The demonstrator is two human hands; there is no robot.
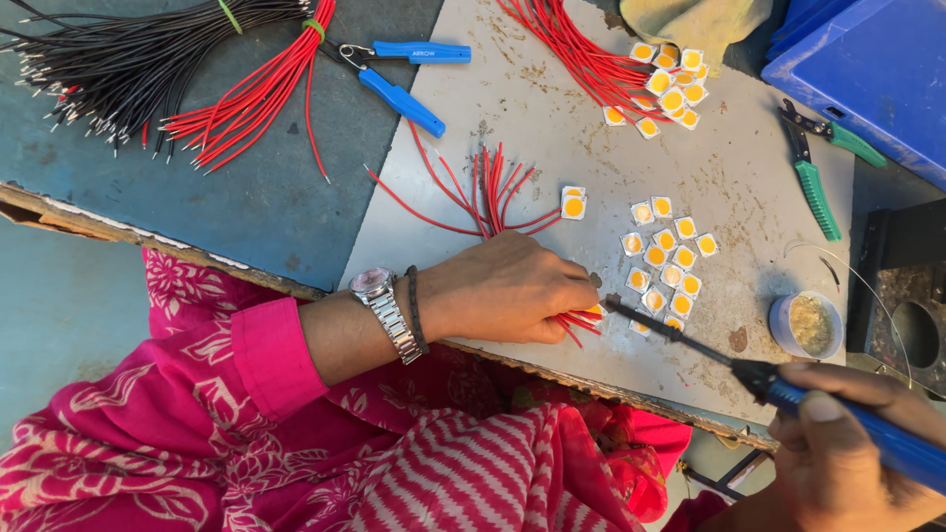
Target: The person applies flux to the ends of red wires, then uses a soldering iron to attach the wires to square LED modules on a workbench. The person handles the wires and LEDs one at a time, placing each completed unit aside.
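Note:
My left hand [507,291], with a wristwatch and a dark band on the wrist, rests on the grey work plate [552,128] and pinches a few short red wires [493,197] against a small square chip with a yellow centre [593,313]. My right hand [852,443] at the lower right grips a blue-handled soldering iron [788,392]. Its dark tip reaches left to the chip right by my left fingers. Loose square chips [665,261] lie just beyond the tip.
Bundles of black wires [128,59] and red wires [246,99] lie at the top left beside blue-handled cutters [399,79]. Wired chips [670,84] sit at the top, green-handled pliers [813,167] and a small round tin [808,325] at the right, a blue box [877,69] beyond.

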